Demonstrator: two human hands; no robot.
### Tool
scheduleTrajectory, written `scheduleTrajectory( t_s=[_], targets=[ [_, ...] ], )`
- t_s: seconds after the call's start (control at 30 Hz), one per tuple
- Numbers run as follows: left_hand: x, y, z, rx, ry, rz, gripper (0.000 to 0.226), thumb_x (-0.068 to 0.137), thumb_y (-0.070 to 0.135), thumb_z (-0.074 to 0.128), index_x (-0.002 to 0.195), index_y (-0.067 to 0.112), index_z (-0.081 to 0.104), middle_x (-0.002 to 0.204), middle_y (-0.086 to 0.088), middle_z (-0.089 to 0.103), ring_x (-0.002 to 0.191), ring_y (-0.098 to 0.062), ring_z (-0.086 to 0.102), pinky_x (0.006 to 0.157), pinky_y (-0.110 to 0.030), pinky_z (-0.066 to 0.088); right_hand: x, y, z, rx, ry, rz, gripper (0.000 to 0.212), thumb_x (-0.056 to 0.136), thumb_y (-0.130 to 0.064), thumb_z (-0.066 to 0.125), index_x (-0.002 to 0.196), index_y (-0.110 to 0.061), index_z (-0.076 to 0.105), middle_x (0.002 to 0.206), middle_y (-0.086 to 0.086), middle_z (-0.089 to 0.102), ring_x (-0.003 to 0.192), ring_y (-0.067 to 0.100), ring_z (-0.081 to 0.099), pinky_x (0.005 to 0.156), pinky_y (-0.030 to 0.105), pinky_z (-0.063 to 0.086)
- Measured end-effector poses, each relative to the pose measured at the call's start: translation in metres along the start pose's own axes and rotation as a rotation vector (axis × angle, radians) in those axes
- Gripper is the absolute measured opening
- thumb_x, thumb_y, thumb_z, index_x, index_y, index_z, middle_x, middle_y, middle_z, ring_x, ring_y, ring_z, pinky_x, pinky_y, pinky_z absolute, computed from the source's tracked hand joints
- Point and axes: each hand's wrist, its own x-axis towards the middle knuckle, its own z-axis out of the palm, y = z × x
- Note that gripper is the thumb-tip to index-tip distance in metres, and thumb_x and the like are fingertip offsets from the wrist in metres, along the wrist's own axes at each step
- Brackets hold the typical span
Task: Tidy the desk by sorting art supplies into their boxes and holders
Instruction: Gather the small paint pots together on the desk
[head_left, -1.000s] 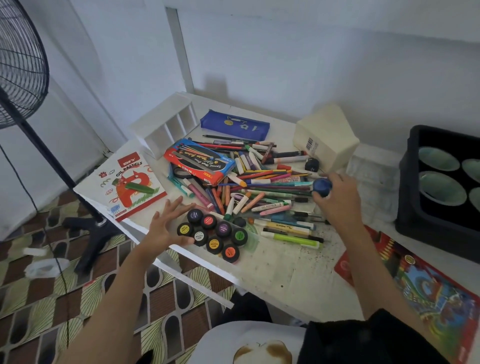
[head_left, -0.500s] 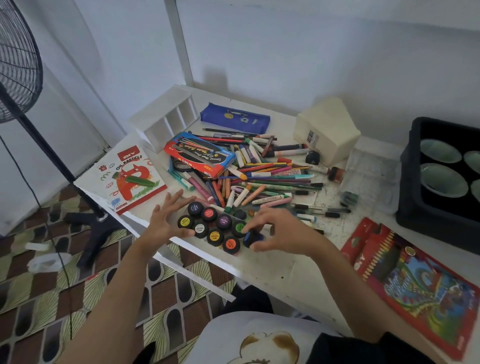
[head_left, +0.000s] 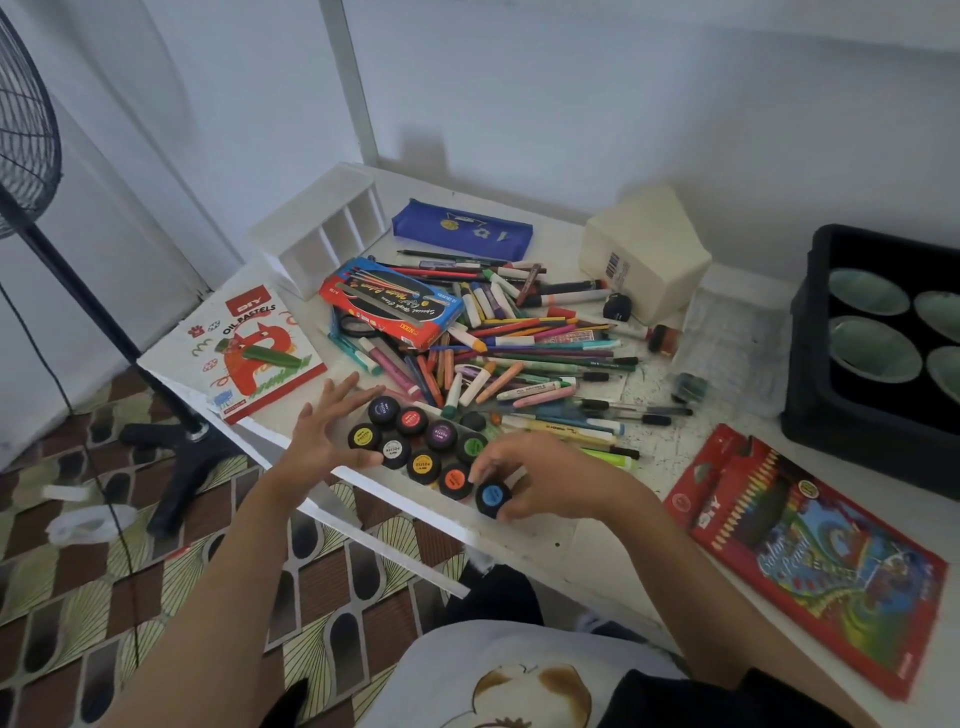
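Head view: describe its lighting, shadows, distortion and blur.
Head view: soft, dim, even light, no glare; a faint shadow on the wall above the pencil case; wide-angle bending tilts the white post and fan pole; the black crate inside is underexposed; small print on the pens is too soft to read.

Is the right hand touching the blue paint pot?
Touching. The head view shows the right hand pinching the blue pot between thumb and fingers, with no gap.
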Motion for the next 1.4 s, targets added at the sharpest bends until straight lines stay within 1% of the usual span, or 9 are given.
scheduleTrajectory(
  t_s=[0.13, 0.23, 0.33, 0.4, 0.57, 0.8, 1.03, 1.23, 1.4],
  targets=[
    [0.001, 0.002, 0.001, 0.012, 0.001, -0.009, 0.107, 0.028, 0.075, 0.072, 0.126, 0.039, 0.048, 0.154, 0.008, 0.019, 0.144, -0.01, -0.001, 0.114, -0.045, -0.013, -0.005, 0.001, -0.011, 0.082, 0.077, -0.001, 0.029, 0.078, -0.012, 0.074, 0.104, -0.024, 0.066, 0.098, -0.01, 0.064, 0.088, -0.001, 0.062, 0.078, 0.022, 0.055],
    [0.001, 0.0, 0.0, 0.007, 0.0, 0.002, 0.113, 0.024, 0.087, 0.066, 0.126, 0.04, 0.048, 0.154, 0.007, 0.02, 0.142, -0.007, -0.001, 0.113, -0.044, -0.013, -0.012, 0.013, -0.036, -0.012, 0.366, 0.016, 0.019, 0.086, -0.011, 0.063, 0.101, -0.022, 0.066, 0.091, -0.014, 0.061, 0.082, -0.003, 0.058, 0.084, 0.025, 0.054],
    [0.001, -0.001, 0.0, -0.009, -0.001, 0.002, 0.113, 0.024, 0.087, 0.066, 0.125, 0.04, 0.049, 0.156, 0.004, 0.02, 0.14, -0.004, 0.0, 0.113, -0.046, -0.013, -0.021, 0.042, -0.071, -0.354, 0.55, 0.22, 0.019, 0.089, -0.016, 0.059, 0.104, -0.026, 0.065, 0.116, -0.004, 0.058, 0.111, 0.014, 0.049, 0.1, 0.038, 0.044],
    [0.001, 0.0, 0.001, -0.008, 0.0, 0.005, 0.112, 0.023, 0.088, 0.066, 0.124, 0.041, 0.048, 0.156, 0.004, 0.021, 0.142, -0.007, 0.0, 0.114, -0.046, -0.013, -0.028, 0.063, -0.089, -0.599, 0.531, 0.419, 0.024, 0.09, -0.03, 0.058, 0.113, -0.034, 0.061, 0.137, -0.001, 0.044, 0.127, 0.026, 0.033, 0.104, 0.048, 0.034],
    [0.001, 0.0, 0.0, -0.005, -0.004, 0.007, 0.114, 0.024, 0.087, 0.065, 0.126, 0.04, 0.048, 0.156, 0.006, 0.02, 0.138, 0.0, -0.001, 0.114, -0.044, -0.013, -0.034, 0.084, -0.108, -0.762, 0.453, 0.594, 0.033, 0.081, -0.061, 0.056, 0.109, -0.043, 0.06, 0.149, -0.001, 0.026, 0.137, 0.03, 0.014, 0.104, 0.062, 0.022],
    [0.001, -0.002, 0.001, -0.02, 0.006, 0.008, 0.103, 0.025, 0.079, 0.071, 0.12, 0.046, 0.048, 0.154, 0.008, 0.021, 0.138, 0.0, 0.0, 0.114, -0.044, -0.013, -0.049, 0.088, -0.108, -0.658, 0.629, 0.648, 0.027, 0.083, -0.047, 0.062, 0.085, -0.02, 0.061, 0.13, 0.003, 0.047, 0.129, 0.029, 0.033, 0.103, 0.065, 0.026],
    [0.001, -0.001, 0.001, -0.007, 0.025, 0.008, 0.093, 0.037, 0.061, 0.071, 0.125, 0.04, 0.049, 0.156, 0.005, 0.021, 0.138, -0.001, 0.0, 0.114, -0.045, -0.013, -0.059, 0.097, -0.105, -0.647, 0.521, 0.678, 0.048, 0.079, -0.044, 0.069, 0.122, -0.031, 0.055, 0.137, 0.003, 0.041, 0.132, 0.03, 0.026, 0.102, 0.063, 0.027],
    [0.0, -0.004, 0.001, -0.004, 0.014, 0.017, 0.109, 0.026, 0.083, 0.068, 0.124, 0.042, 0.048, 0.155, 0.008, 0.021, 0.138, -0.001, -0.001, 0.114, -0.045, -0.013, -0.055, 0.096, -0.1, -0.718, 0.624, 0.631, 0.044, 0.078, -0.041, 0.071, 0.119, -0.031, 0.059, 0.133, -0.003, 0.048, 0.129, 0.025, 0.031, 0.103, 0.062, 0.025],
    [0.0, 0.0, 0.002, -0.008, 0.015, 0.01, 0.105, 0.028, 0.077, 0.072, 0.124, 0.041, 0.049, 0.155, 0.006, 0.021, 0.139, -0.002, 0.0, 0.114, -0.045, -0.013, -0.051, 0.082, -0.083, -0.301, 0.9, 0.416, 0.039, 0.078, -0.032, 0.072, 0.115, -0.023, 0.061, 0.118, -0.001, 0.059, 0.106, 0.019, 0.05, 0.087, 0.032, 0.041]
  ],
)
